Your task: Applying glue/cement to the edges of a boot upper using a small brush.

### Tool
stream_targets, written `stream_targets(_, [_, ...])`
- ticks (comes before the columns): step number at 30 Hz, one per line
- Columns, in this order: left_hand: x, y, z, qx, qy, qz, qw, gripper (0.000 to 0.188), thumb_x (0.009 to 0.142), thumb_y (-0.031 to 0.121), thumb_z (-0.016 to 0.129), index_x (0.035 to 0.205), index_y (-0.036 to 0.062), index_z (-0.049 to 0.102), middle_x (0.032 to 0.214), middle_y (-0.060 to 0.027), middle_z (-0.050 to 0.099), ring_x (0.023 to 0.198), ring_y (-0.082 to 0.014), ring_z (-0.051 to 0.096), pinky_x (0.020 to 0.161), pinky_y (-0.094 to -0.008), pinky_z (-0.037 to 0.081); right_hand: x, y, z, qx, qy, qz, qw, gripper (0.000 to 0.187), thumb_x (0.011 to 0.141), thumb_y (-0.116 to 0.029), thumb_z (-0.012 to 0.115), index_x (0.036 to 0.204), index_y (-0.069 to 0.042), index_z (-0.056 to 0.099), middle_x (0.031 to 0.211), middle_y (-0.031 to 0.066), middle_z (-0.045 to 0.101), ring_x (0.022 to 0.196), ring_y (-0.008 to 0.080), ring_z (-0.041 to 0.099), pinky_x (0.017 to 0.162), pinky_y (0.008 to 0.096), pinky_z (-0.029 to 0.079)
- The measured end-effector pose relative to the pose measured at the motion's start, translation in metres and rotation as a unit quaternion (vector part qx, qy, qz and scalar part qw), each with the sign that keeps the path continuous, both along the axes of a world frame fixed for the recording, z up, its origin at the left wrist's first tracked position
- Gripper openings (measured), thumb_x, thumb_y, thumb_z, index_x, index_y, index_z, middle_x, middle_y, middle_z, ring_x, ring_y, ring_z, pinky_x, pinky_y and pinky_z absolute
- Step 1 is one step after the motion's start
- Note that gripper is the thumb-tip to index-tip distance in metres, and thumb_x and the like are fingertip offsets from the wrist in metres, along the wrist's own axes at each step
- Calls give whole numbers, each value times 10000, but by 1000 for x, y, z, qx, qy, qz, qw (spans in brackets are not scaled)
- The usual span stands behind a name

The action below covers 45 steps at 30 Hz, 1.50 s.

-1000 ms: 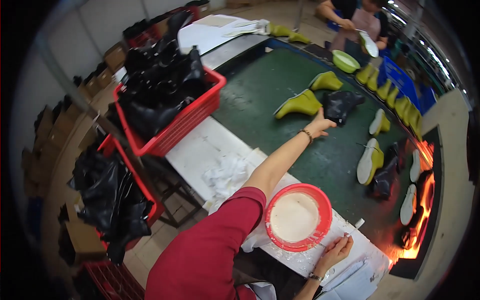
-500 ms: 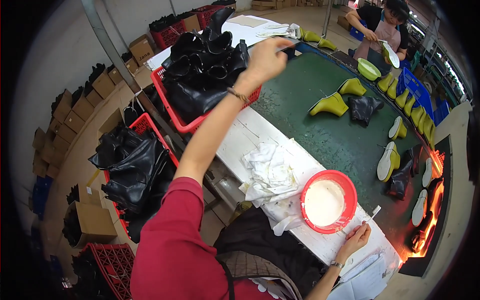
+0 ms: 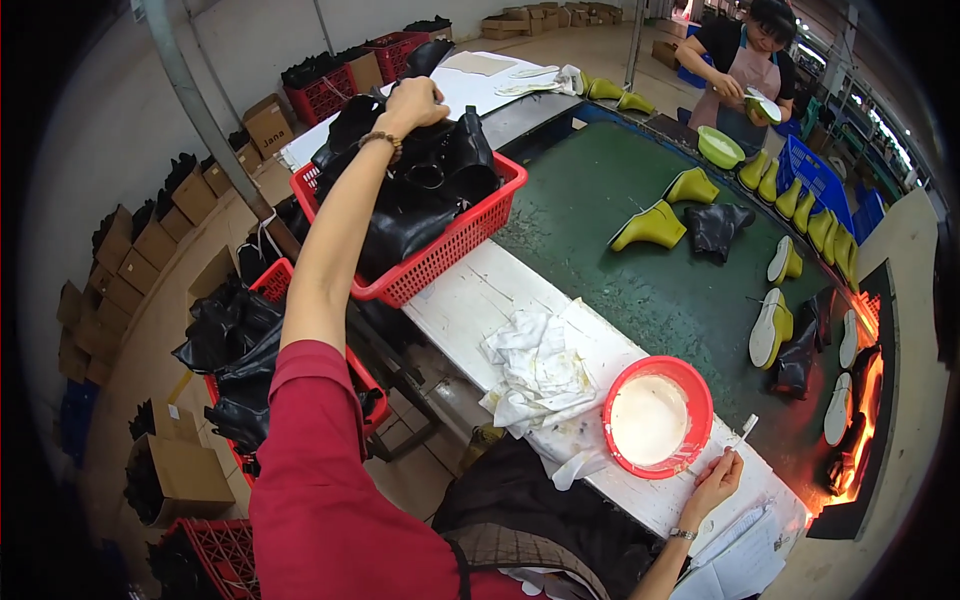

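Note:
At the back left, my left hand (image 3: pixel 415 103) reaches onto the pile in a red basket (image 3: pixel 445 255), its fingers curled down on a black boot upper (image 3: pixel 352 125); the fingertips are partly hidden. Floppy black leather uppers fill this basket above its rim. Low on the right, my right hand (image 3: pixel 718 485) grips a thin white-headed brush (image 3: pixel 746 428), the bristle end pointing up and away. Just left of that hand stands a red bowl (image 3: pixel 697 400) of creamy white liquid. A crumpled, stained white cloth (image 3: pixel 535 365) lies beside the bowl on the white bench (image 3: pixel 480 275).
Beyond the bench runs a green conveyor belt (image 3: pixel 580 175) with yellow-green boot forms (image 3: pixel 650 226), a black upper (image 3: pixel 717 230) and white-soled pieces (image 3: pixel 768 328). A glowing heater (image 3: pixel 860 440) is at right. A co-worker (image 3: pixel 745 75) handles a piece opposite. Another basket (image 3: pixel 375 400) stands lower left.
My left hand has swung left from above the basket's right side down onto the uppers. My right hand keeps the brush beside the bowl. The co-worker's piece has tilted.

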State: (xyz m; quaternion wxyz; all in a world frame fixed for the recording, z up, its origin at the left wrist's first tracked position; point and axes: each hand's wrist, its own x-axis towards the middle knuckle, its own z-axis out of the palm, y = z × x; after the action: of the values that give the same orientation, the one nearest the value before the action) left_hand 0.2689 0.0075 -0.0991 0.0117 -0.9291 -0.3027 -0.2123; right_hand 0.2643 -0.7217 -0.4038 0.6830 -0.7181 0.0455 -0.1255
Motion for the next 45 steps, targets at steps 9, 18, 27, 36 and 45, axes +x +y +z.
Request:
stream_targets(9, [-47, -11, 66, 50, -190, -118, 973, 363, 865, 247, 730, 1182, 78, 676, 1040, -137, 750, 987, -282, 728, 875, -366, 550, 3, 4, 4, 7, 10, 6, 1000, 230, 1099, -257, 519, 1056, -53, 617, 683, -64, 465, 477, -6, 333, 396, 183, 251])
stream_targets(18, [-80, -68, 137, 110, -288, -120, 944, 481, 942, 478, 713, 1258, 116, 689, 1042, -69, 722, 971, -153, 663, 871, -285, 514, 5, 0, -3, 26, -2, 20, 999, 214, 1091, -240, 536, 1067, -48, 627, 685, -61, 479, 478, -1, 339, 397, 186, 255])
stream_targets(27, [-71, -131, 137, -96, -121, -280, 947, 483, 985, 467, 659, 1296, 99, 690, 1118, -55, 701, 1047, -134, 635, 945, -236, 470, 2, 0, -2, 24, -9, 22, 999, 214, 1088, -240, 543, 1053, -47, 631, 679, -63, 476, 490, 0, 345, 407, 187, 253])
stream_targets(36, [10, -223, -4, -381, 268, -586, 662, 413, 855, 46, 681, 1261, -16, 647, 1032, -55, 711, 970, -110, 638, 883, -260, 523, 6, -6, -6, -34, -1, 10, 999, 247, 1089, -265, 541, 1049, -53, 661, 683, -56, 491, 497, 9, 390, 406, 197, 293])
stream_targets(45, [16, -247, -163, 18, 26, -300, 953, 947, 708, 236, 859, 1534, 292, 401, 1602, -222, 307, 1440, -505, 300, 1143, -599, 341, -5, 17, 78, -312, -137, 90, 936, 175, 957, -132, 697, 1078, -19, 752, 899, 56, 638, 752, 161, 605, 603, 298, 460])
